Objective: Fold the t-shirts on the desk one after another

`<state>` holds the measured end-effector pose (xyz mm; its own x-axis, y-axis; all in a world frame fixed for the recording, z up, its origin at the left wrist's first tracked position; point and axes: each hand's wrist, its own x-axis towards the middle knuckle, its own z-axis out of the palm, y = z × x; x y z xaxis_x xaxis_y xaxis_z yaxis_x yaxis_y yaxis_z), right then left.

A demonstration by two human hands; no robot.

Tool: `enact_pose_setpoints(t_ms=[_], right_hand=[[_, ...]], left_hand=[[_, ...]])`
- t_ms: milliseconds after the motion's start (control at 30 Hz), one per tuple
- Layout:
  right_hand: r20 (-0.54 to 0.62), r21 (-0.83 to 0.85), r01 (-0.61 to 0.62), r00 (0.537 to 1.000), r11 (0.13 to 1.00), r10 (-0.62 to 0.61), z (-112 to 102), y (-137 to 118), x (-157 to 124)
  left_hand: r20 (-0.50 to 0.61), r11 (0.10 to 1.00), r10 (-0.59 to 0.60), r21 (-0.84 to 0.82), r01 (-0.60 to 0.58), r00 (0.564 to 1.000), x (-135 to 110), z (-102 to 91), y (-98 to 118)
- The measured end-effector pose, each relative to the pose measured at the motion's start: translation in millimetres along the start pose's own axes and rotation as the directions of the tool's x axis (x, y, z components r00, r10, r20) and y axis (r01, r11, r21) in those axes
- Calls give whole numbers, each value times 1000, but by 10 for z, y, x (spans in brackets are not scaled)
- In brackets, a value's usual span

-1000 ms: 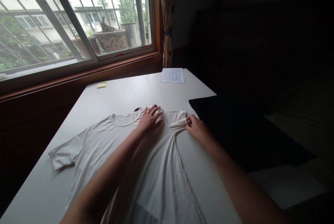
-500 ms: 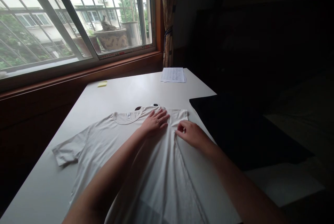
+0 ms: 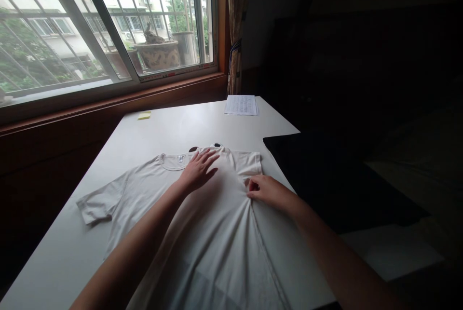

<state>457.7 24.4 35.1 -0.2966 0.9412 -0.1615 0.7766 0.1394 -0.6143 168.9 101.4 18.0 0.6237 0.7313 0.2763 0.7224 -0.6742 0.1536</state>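
Observation:
A white T-shirt (image 3: 152,199) lies spread on the white table (image 3: 173,127), collar toward the window. My left hand (image 3: 197,170) lies flat on the shirt just right of the collar, fingers stretched out. My right hand (image 3: 265,190) rests at the shirt's right side below the right sleeve (image 3: 249,163), its fingers curled and pinching the fabric at the side seam. The left sleeve (image 3: 99,199) lies flat toward the table's left edge. A small dark object (image 3: 216,145) peeks out behind the shirt's right shoulder.
A sheet of printed paper (image 3: 241,105) lies at the table's far right corner and a yellow sticky pad (image 3: 143,115) at the far left. A dark cloth (image 3: 325,175) covers the area right of the table. A window with bars runs along the back.
My left hand slid leftward toward the collar. My right hand moved from the sleeve hem inward to the side seam and now pinches the fabric there.

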Motion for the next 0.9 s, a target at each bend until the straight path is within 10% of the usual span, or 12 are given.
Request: enact_pose_setpoints(t_ms=[233, 433, 567, 900], right_hand=[[-9, 51, -28, 1000, 998, 28, 14, 114, -19], [-347, -236, 89, 922, 968, -169, 63, 50, 159], [-355, -337, 223, 870, 915, -343, 158, -40, 490], [-152, -429, 121, 967, 895, -204, 378, 66, 1104]], left_hand=[[-8, 917, -358, 183, 354, 933, -1117, -391, -881], [31, 795, -569, 275, 540, 822, -1919, -571, -1399], [113, 775, -613, 278, 567, 782, -2007, -533, -1427], [170, 707, -702, 274, 652, 691, -1897, -595, -1332]])
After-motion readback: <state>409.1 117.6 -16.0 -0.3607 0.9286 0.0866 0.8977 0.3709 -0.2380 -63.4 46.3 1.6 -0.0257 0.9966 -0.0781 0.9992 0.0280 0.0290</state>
